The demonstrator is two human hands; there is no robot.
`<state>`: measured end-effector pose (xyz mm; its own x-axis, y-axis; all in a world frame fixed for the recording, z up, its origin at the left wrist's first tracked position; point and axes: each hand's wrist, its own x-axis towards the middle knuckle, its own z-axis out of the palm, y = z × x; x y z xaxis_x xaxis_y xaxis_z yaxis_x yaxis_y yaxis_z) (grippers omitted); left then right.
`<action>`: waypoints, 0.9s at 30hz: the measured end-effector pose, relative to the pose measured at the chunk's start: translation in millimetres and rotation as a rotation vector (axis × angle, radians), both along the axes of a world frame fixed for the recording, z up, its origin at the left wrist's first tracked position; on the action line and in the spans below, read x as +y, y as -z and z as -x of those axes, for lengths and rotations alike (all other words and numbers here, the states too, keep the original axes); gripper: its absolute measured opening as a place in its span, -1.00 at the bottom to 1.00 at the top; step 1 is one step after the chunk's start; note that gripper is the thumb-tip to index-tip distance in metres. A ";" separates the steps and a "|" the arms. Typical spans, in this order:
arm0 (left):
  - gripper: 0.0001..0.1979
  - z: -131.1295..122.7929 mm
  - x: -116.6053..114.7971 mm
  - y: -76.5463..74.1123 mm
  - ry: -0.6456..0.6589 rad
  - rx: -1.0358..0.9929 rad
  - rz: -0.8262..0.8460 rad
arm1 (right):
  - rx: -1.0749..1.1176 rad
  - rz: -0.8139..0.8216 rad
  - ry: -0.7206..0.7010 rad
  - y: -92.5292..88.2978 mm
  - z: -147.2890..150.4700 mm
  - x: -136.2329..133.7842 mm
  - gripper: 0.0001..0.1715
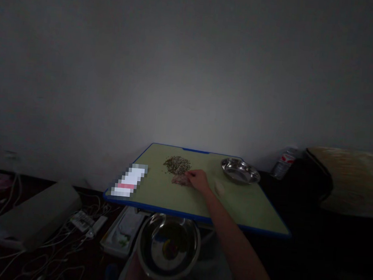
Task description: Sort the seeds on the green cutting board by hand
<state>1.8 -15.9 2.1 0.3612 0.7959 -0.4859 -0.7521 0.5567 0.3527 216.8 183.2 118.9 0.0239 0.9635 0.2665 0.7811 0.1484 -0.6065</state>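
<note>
A green board with a blue rim (252,207) lies in front of me. A dark heap of small grains or seeds (177,164) sits on it, with a smaller pinkish heap (179,180) just below. My right hand (198,179) reaches to these heaps, fingertips bunched at the edge of the piles; whether it pinches anything is too small to see. My left hand (135,275) holds a steel bowl (168,246) low in front of the board's near edge. Only part of that hand shows under the bowl.
A second shallow steel bowl (240,170) rests at the board's far right. A blurred-out white item (129,180) lies on its left part. A plastic bottle (283,163) and a cushion (349,180) are at right. Cables, a power strip (83,221) and a grey box (36,214) lie on the floor at left.
</note>
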 end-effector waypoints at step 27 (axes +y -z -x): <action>-0.03 -3.4 6.1 5.7 0.141 0.312 -0.331 | 0.009 -0.029 0.005 -0.3 0.0 -0.9 -0.70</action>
